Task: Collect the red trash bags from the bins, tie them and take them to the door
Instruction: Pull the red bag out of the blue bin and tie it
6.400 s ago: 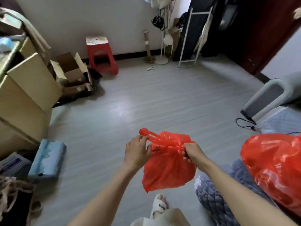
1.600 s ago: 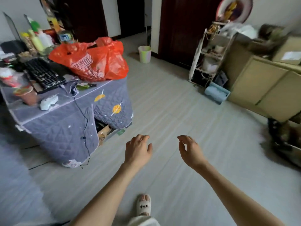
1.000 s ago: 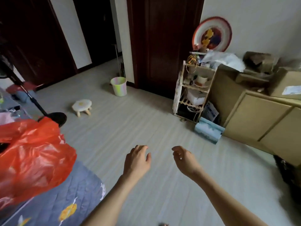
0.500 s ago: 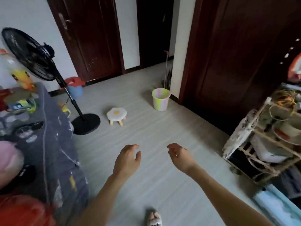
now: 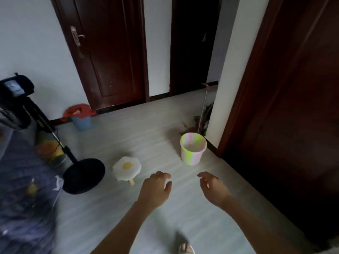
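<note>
Left hand, right hand empty, fingers loose, as before; striped bin nearer, red-bagged blue bin now visible.

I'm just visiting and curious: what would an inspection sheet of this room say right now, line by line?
Surface: pale plank floor, bare between the things.
Job's things: blue bin by the wall, with a red trash bag in it; pastel striped bin by the white pillar, no bag seen in it.
Clutter: fried-egg stool; fan base.
Hands: left hand and right hand both empty, fingers relaxed, above the floor.
Cables: thin cable along the fan pole.
Surroundings: dark wooden door shut; dark open doorway; quilted cover at left; broom leaning against the pillar.
</note>
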The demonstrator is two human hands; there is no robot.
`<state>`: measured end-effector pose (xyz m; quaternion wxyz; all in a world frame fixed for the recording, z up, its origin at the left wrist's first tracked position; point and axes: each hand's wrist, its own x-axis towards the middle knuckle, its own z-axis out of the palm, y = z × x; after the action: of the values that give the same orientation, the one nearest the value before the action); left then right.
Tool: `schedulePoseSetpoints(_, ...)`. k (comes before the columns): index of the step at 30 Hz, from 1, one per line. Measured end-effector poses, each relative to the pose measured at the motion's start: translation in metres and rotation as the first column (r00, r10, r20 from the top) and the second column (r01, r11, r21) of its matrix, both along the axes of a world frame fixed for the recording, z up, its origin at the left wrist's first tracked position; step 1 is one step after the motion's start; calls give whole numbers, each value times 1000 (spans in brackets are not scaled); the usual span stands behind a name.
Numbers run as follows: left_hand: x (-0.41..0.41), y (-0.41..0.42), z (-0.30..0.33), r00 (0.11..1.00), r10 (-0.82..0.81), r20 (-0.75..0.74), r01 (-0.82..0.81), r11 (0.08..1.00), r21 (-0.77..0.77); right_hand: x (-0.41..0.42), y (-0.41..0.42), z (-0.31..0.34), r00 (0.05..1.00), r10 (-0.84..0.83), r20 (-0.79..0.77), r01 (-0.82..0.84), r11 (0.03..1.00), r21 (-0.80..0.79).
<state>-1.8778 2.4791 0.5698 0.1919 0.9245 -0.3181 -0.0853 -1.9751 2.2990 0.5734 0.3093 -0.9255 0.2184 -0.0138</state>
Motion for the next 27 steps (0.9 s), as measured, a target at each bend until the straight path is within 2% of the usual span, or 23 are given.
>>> schedulePoseSetpoints(4, 124, -56, 21, 994, 109, -22, -109, 994, 17, 142, -70, 9, 996, 72, 60, -73, 997, 23)
schedulePoseSetpoints(9, 258, -75, 59, 962, 275, -4, -274, 959, -66, 312, -105, 32, 968, 246, 57, -245, 969, -23)
schedulePoseSetpoints(14, 396, -59, 20, 891, 448, -75, -449, 893, -7, 485, -100, 13, 907, 421, 28, -422, 905, 49)
schedulePoseSetpoints(17, 488, -59, -10, 854, 505, -126, -511, 859, -22, 586, -104, -6, 882, 472, -12, -470, 880, 67)
schedulePoseSetpoints(19, 530, -58, -12, 834, 528, -161, -540, 841, -35, 630, -105, -4, 866, 496, -54, -493, 868, 64)
schedulePoseSetpoints(21, 610, -61, -14, 817, 553, -160, -567, 821, -58, 714, -108, 2, 855, 513, -76, -509, 858, 68)
schedulePoseSetpoints(27, 780, -73, -3, 793, 586, -165, -605, 788, -112, 897, -110, 7, 829, 555, -66, -547, 830, 108)
